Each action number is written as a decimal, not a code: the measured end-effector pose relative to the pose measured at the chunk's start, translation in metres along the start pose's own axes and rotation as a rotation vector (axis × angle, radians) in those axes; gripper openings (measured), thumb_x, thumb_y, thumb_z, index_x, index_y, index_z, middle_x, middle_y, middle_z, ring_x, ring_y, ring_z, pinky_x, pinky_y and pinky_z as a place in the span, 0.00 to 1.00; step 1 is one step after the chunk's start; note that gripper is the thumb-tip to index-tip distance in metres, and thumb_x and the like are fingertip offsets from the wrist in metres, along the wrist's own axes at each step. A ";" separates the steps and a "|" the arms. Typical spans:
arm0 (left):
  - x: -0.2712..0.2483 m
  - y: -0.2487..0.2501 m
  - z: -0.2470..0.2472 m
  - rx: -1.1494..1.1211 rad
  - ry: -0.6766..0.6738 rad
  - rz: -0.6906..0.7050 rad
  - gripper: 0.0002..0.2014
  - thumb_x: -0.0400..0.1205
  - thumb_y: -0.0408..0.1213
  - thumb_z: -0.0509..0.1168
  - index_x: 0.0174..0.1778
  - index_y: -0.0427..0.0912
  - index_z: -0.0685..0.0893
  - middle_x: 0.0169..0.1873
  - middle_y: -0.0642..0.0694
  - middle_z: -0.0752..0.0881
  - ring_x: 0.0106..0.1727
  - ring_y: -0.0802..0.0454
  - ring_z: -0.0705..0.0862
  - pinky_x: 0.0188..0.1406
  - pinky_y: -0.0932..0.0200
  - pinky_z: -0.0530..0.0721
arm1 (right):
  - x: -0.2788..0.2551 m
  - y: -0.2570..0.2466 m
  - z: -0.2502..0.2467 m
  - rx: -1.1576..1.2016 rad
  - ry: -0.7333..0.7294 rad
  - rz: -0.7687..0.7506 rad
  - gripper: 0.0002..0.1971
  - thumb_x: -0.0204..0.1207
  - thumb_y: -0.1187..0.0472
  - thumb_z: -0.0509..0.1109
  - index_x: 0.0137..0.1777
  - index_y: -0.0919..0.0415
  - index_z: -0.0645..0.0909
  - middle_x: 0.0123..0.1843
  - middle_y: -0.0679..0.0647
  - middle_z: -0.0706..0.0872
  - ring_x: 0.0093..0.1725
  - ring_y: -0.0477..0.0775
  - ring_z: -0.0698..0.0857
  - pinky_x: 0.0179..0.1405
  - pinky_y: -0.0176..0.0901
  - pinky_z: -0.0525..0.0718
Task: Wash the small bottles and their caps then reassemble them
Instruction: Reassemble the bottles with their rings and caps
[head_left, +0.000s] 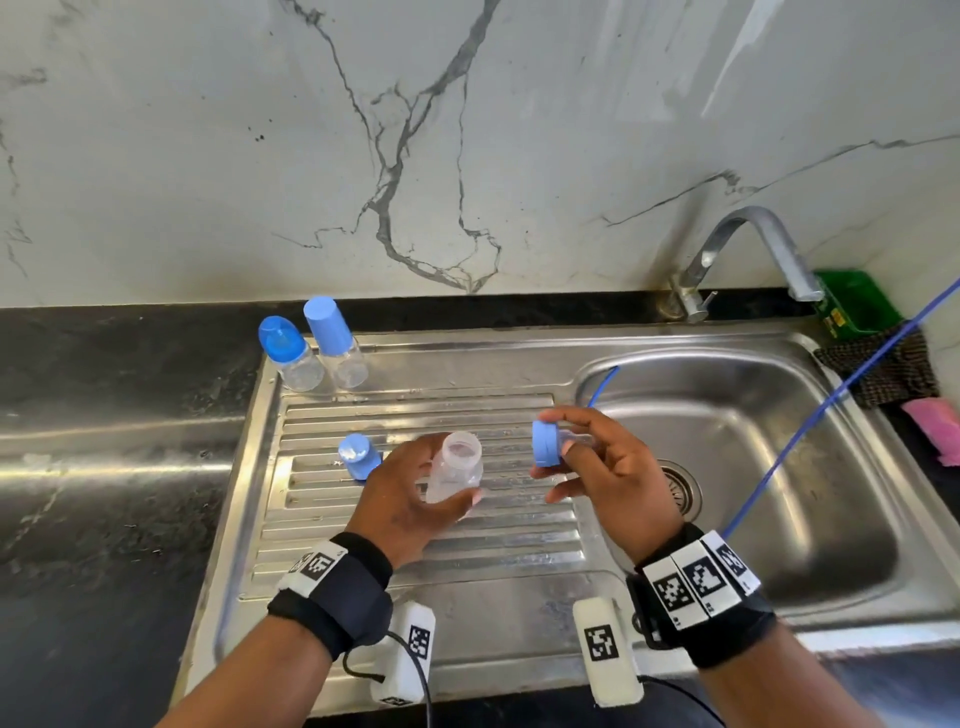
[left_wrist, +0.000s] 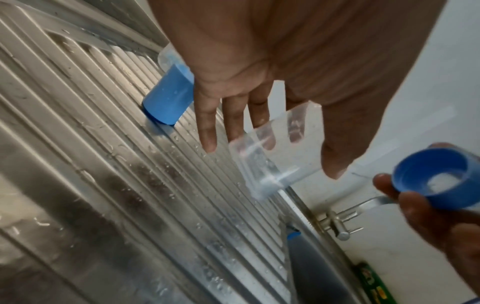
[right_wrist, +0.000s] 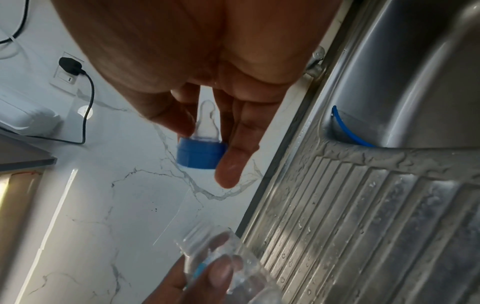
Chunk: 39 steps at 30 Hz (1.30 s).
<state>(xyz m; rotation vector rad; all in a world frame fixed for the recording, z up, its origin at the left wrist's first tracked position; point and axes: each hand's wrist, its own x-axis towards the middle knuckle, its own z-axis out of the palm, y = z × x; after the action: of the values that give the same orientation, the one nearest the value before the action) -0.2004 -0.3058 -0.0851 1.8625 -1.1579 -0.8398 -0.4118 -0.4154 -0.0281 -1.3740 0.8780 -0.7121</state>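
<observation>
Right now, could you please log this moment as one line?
left hand: holds bottle | right hand: holds cap | cap off

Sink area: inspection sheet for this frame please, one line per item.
Surface: steel drainboard, ribbed, wet with droplets; sink basin to its right.
Job's things: open clear bottle in left hand; blue ring with teat in right hand, not yet on the bottle; two capped bottles upright at the drainboard's back; blue cap standing on the drainboard.
Clutter: green tub, dark cloth, pink cloth right of the basin.
Grips: left hand wraps the bottle; right hand pinches the ring.
Cables: blue hose crossing the basin; black wrist leads.
Surroundings: marble wall, tap, black counter.
</observation>
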 end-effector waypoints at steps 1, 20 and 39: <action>-0.003 0.002 -0.004 0.006 0.017 0.017 0.30 0.68 0.53 0.82 0.65 0.66 0.80 0.60 0.61 0.83 0.62 0.65 0.81 0.62 0.67 0.79 | -0.001 -0.002 0.002 0.018 -0.012 -0.002 0.17 0.85 0.75 0.60 0.62 0.58 0.85 0.51 0.65 0.89 0.46 0.65 0.92 0.40 0.55 0.92; -0.060 -0.004 -0.081 0.264 0.104 0.309 0.33 0.70 0.45 0.83 0.69 0.67 0.80 0.58 0.62 0.78 0.62 0.56 0.72 0.63 0.71 0.68 | -0.027 -0.014 0.089 -0.338 -0.297 -0.181 0.20 0.73 0.63 0.80 0.63 0.47 0.85 0.60 0.44 0.88 0.58 0.52 0.89 0.55 0.43 0.90; -0.069 -0.011 -0.116 0.291 0.067 0.392 0.36 0.74 0.44 0.80 0.76 0.71 0.74 0.61 0.59 0.75 0.65 0.56 0.76 0.66 0.53 0.80 | -0.024 -0.035 0.131 -0.379 -0.366 0.092 0.24 0.76 0.38 0.70 0.51 0.62 0.84 0.32 0.61 0.90 0.28 0.66 0.89 0.26 0.47 0.84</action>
<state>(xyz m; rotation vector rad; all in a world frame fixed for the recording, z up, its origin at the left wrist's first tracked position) -0.1245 -0.2082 -0.0294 1.7835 -1.6015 -0.4022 -0.3093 -0.3305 0.0076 -1.7194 0.7989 -0.2129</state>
